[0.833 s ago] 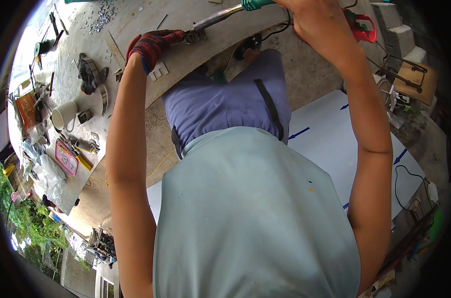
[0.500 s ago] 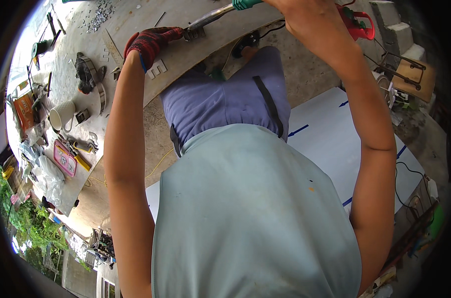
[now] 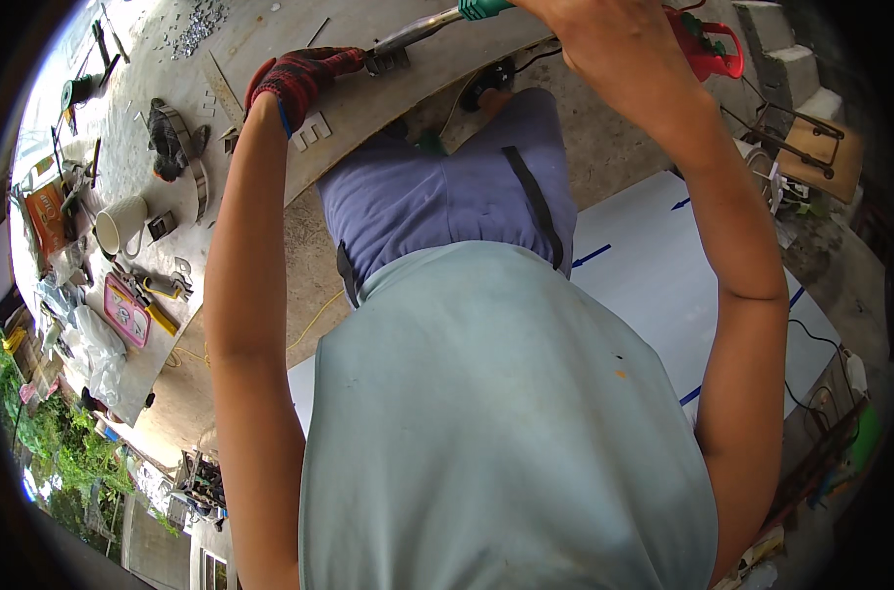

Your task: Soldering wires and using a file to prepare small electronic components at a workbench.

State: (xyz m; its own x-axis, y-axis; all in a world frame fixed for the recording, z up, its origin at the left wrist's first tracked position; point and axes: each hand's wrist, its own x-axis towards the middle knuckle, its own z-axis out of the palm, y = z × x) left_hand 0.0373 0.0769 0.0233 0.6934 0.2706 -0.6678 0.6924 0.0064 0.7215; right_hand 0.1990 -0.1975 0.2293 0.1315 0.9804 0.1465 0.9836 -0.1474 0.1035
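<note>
Up top, gloved left hand (image 3: 299,79) and bare right hand (image 3: 585,25) grip a green-handled tool (image 3: 437,22).

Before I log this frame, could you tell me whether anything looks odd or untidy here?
One thing stands out: only the left hand wears a glove, while the right hand gripping the green-handled tool is bare.

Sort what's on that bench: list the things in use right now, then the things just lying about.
In use: gloved left hand on the metal piece; bare right hand holding the green-handled tool; the board under them.

Lying about: white mug, pink case, red tool, plastic bags.
</note>
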